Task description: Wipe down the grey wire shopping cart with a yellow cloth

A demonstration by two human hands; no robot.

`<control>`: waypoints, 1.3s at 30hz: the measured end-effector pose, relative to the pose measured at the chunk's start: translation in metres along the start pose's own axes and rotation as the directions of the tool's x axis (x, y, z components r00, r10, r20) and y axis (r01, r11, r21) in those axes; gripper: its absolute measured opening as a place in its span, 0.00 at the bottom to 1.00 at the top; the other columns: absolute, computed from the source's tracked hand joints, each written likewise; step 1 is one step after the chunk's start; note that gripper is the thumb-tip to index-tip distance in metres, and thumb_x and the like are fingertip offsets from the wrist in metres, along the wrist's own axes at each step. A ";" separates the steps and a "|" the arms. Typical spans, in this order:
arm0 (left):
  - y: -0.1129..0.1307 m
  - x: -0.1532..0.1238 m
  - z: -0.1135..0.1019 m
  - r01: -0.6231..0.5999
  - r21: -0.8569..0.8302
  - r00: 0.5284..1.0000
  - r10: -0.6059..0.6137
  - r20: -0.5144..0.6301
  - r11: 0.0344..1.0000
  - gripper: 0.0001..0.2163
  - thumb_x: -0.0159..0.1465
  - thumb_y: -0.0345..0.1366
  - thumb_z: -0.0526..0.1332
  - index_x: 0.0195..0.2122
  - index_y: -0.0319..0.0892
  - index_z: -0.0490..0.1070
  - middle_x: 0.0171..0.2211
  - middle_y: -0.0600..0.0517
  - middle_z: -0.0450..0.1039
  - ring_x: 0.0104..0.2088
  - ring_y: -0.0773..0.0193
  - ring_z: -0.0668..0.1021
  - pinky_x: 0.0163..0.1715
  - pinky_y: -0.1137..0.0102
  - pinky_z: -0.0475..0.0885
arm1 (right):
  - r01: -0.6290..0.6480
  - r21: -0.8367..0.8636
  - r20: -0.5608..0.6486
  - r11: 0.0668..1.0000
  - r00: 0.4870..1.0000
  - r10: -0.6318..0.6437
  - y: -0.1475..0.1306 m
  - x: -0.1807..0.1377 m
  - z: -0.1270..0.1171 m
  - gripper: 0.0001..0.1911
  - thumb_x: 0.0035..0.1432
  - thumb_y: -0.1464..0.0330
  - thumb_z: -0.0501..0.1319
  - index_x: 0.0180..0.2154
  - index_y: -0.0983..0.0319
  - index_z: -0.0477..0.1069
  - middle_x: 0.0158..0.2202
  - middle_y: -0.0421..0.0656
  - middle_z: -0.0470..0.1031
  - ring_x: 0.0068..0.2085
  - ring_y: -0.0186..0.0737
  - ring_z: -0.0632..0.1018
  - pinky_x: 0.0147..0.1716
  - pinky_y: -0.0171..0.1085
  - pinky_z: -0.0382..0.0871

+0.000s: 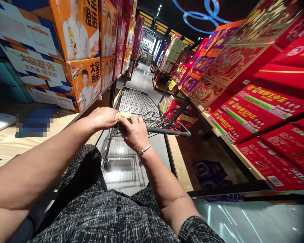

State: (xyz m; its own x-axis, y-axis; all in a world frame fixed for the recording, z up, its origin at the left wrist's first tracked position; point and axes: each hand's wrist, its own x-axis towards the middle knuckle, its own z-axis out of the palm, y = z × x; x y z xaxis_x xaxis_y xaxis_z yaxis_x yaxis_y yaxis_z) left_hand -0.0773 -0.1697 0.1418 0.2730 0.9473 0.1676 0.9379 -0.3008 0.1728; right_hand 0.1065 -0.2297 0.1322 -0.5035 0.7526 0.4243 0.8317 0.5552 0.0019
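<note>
A black wire shopping cart (139,101) stands in front of me in the aisle, its basket bare apart from the wire mesh. My left hand (105,117) is closed at the left end of the cart handle (167,131). Close beside it, my right hand (135,131), with a thin bracelet on the wrist, curls over the same handle. A small yellow thing (125,115) shows between the two hands at the handle, touching the fingers; its kind is partly hidden. Most of the fingertips are out of sight.
Orange drink cartons (86,81) are stacked on the left shelf (66,123). On the right, red boxes (255,108) and gold-red boxes (225,67) line another shelf. Purple packages (210,172) lie low beneath it. A shiny floor (143,72) runs ahead between the displays.
</note>
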 end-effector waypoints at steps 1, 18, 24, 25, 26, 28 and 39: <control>0.006 -0.006 0.002 -0.001 0.068 0.998 0.005 -0.064 0.998 0.20 0.64 0.47 0.48 0.31 0.43 0.76 0.27 0.47 0.77 0.28 0.54 0.77 0.31 0.66 0.65 | 0.015 0.020 0.009 1.000 1.000 -0.015 0.004 0.002 0.000 0.21 0.68 0.56 0.51 0.59 0.49 0.67 0.55 0.49 0.67 0.48 0.49 0.65 0.48 0.45 0.64; -0.028 0.000 0.028 -0.022 0.282 0.913 0.135 -0.386 0.959 0.27 0.72 0.49 0.39 0.34 0.43 0.75 0.34 0.48 0.79 0.34 0.58 0.75 0.45 0.60 0.62 | -0.507 -0.169 -0.108 0.846 0.862 0.495 0.206 -0.073 -0.031 0.15 0.62 0.60 0.58 0.45 0.55 0.78 0.47 0.47 0.75 0.47 0.49 0.66 0.42 0.43 0.64; 0.001 0.013 0.046 -0.206 0.052 0.891 0.209 -0.403 0.977 0.21 0.69 0.47 0.48 0.51 0.44 0.74 0.46 0.45 0.77 0.50 0.52 0.73 0.57 0.53 0.55 | -0.527 -0.252 -0.056 0.812 0.845 0.532 0.160 -0.041 -0.025 0.16 0.62 0.61 0.56 0.45 0.57 0.78 0.43 0.54 0.76 0.46 0.52 0.69 0.39 0.44 0.68; 0.008 0.015 0.052 -0.255 0.024 0.890 0.244 -0.385 0.967 0.21 0.67 0.48 0.51 0.53 0.45 0.73 0.49 0.45 0.75 0.52 0.51 0.72 0.59 0.52 0.52 | -0.516 -0.258 -0.038 0.817 0.850 0.526 0.153 -0.036 -0.025 0.16 0.62 0.61 0.56 0.45 0.57 0.78 0.43 0.54 0.76 0.46 0.52 0.69 0.39 0.44 0.68; 0.015 0.016 0.057 -0.240 0.010 0.890 0.224 -0.396 0.971 0.22 0.65 0.51 0.53 0.55 0.46 0.72 0.51 0.45 0.74 0.54 0.48 0.70 0.61 0.49 0.48 | -0.505 -0.262 -0.015 0.822 0.854 0.520 0.146 -0.032 -0.025 0.16 0.63 0.60 0.55 0.45 0.58 0.77 0.44 0.54 0.76 0.46 0.52 0.70 0.39 0.44 0.68; 0.026 0.019 0.064 -0.174 -0.001 0.898 0.159 -0.410 0.985 0.25 0.62 0.53 0.58 0.57 0.50 0.70 0.53 0.45 0.72 0.56 0.45 0.67 0.63 0.42 0.35 | -0.484 -0.268 0.036 0.833 0.859 0.511 0.134 -0.022 -0.024 0.17 0.63 0.60 0.54 0.46 0.59 0.77 0.45 0.55 0.77 0.48 0.53 0.71 0.41 0.45 0.69; 0.060 0.027 0.061 -0.292 -0.183 0.924 0.227 -0.308 0.939 0.21 0.57 0.57 0.63 0.47 0.53 0.75 0.46 0.49 0.75 0.54 0.44 0.66 0.61 0.40 0.32 | -0.351 -0.217 0.217 0.911 0.893 0.395 0.086 0.010 -0.028 0.19 0.66 0.57 0.51 0.46 0.59 0.75 0.43 0.50 0.80 0.45 0.50 0.77 0.40 0.40 0.67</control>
State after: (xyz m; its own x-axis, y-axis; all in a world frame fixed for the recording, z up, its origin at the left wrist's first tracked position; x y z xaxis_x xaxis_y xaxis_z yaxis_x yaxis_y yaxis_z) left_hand -0.0008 -0.1559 0.0975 0.3994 0.7727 0.4933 0.7616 -0.5792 0.2907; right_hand 0.1794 -0.1840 0.1616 -0.1712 0.9680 0.1834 0.9851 0.1649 0.0491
